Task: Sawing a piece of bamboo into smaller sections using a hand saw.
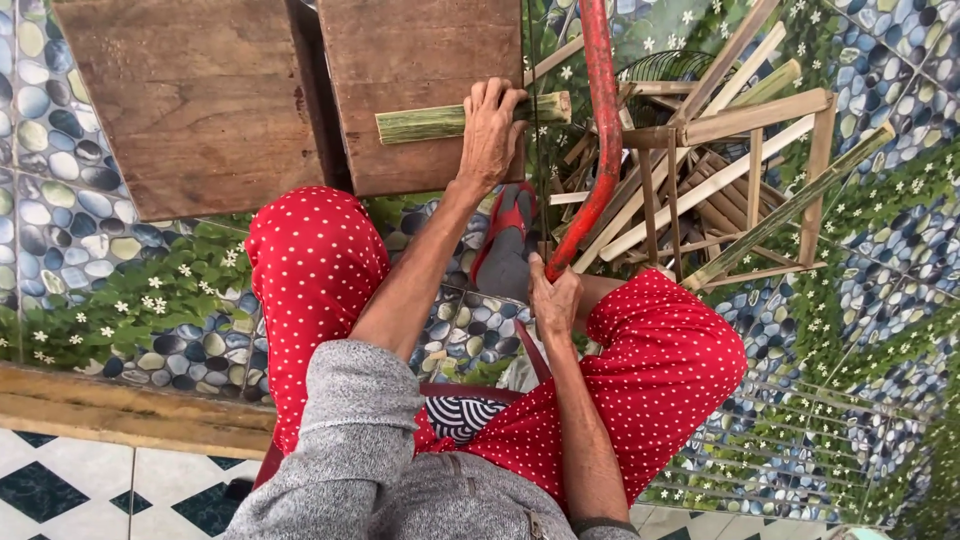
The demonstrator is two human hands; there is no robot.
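Observation:
My left hand (490, 130) presses down on a green bamboo stick (425, 122) that lies across a brown wooden block (400, 50). The stick's right end juts over the block's edge. My right hand (553, 297) is closed around the lower end of a red bow-saw frame (600, 120), which runs up and away from me just right of the stick's end. A thin dark blade line (528, 60) runs beside the frame, next to my left fingers. I am seated in red dotted trousers, with my knees on either side.
A second wooden board (200, 100) lies left of the block. To the right is a pile of split bamboo strips and a small bamboo frame (740, 150). A red sandal (507, 228) sits under the saw. A wooden beam (120, 410) borders the pebble-patterned mat.

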